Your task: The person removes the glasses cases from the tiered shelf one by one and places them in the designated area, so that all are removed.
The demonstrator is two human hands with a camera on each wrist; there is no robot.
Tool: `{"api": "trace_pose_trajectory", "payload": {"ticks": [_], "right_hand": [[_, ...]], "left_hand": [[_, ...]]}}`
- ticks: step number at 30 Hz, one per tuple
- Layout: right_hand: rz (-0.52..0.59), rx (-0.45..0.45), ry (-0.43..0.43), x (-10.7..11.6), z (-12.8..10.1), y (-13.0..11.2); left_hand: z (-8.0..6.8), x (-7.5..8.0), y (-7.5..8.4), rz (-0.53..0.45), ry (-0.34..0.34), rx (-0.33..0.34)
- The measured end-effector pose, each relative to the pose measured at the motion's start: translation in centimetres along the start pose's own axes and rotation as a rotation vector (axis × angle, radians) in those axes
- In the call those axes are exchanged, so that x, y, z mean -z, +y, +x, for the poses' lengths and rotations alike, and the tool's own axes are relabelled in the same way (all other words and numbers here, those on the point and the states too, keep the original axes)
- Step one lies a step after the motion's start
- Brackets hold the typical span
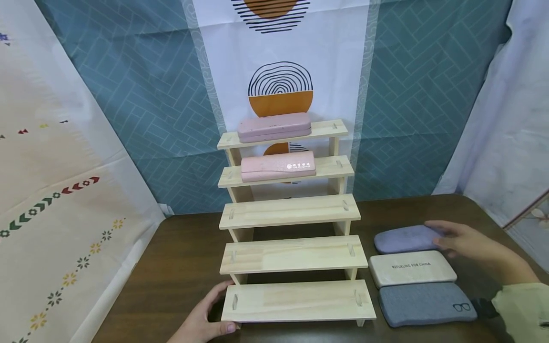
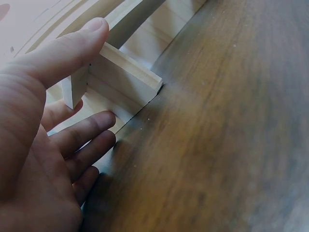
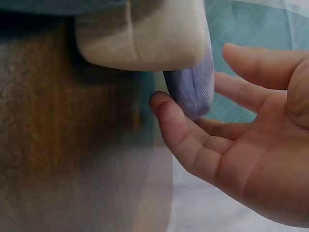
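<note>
My left hand (image 1: pixel 203 317) holds the left end of the lowest step of a pale wooden tiered stand (image 1: pixel 298 301). In the left wrist view the thumb (image 2: pixel 72 50) lies over the wood, with the index fingertip partly hidden behind a wooden piece. Over on the right, my right hand (image 1: pixel 467 243) is at the right end of a purple glasses case (image 1: pixel 405 239). Its fingers (image 3: pixel 176 128) are spread around that end, and the thumb stands apart from the case. Nearer me lie a white glasses case (image 1: pixel 413 275) with lettering and a blue-grey glasses case (image 1: pixel 424 305).
A mauve glasses case (image 1: pixel 274 127) sits on the top step, and a pink glasses case (image 1: pixel 278 166) on the step below. The stand is on a dark wooden table (image 1: pixel 171 267). Patterned cloth (image 1: pixel 163 95) hangs behind, with light cloth (image 1: pixel 64 190) at the left.
</note>
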State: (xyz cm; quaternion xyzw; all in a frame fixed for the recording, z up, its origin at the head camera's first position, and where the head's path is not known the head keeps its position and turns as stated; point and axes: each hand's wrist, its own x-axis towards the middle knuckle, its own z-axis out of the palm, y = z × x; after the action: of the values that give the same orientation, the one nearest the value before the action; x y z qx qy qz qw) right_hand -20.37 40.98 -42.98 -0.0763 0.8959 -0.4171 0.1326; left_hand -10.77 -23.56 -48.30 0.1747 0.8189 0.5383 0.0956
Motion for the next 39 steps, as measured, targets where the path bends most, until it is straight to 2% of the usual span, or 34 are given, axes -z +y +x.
{"api": "trace_pose_trajectory", "payload": {"ticks": [6,10,15,21,28,33,39], "right_hand": [[0.016,0.036,-0.051,-0.2,0.5,-0.6],[-0.055,0.091,-0.034,-0.3,0.8,-1.1],[-0.11,0.129,-0.009,-0.4,1.0,-1.6],[-0.086,0.09,-0.054,-0.4,0.8,-2.2],[-0.117,0.101,-0.039,-0.6,0.5,-1.9],[-0.073,0.035,-0.068,-0.7,0.2,-1.5],[0.011,0.022,-0.074,-0.5,-0.6,-1.3]], "left_hand": [[0.0,0.2,0.4,0.003,0.009,0.057],[0.0,0.3,0.7,0.022,0.012,0.085],[-0.2,0.5,0.7,0.025,0.014,0.083],[-0.3,0.5,0.5,0.008,0.023,0.06],[-0.5,0.4,0.3,-0.006,0.008,0.01],[-0.5,0.4,0.2,-0.011,-0.007,-0.001],[-0.4,0.2,0.2,-0.007,-0.017,-0.01]]}}
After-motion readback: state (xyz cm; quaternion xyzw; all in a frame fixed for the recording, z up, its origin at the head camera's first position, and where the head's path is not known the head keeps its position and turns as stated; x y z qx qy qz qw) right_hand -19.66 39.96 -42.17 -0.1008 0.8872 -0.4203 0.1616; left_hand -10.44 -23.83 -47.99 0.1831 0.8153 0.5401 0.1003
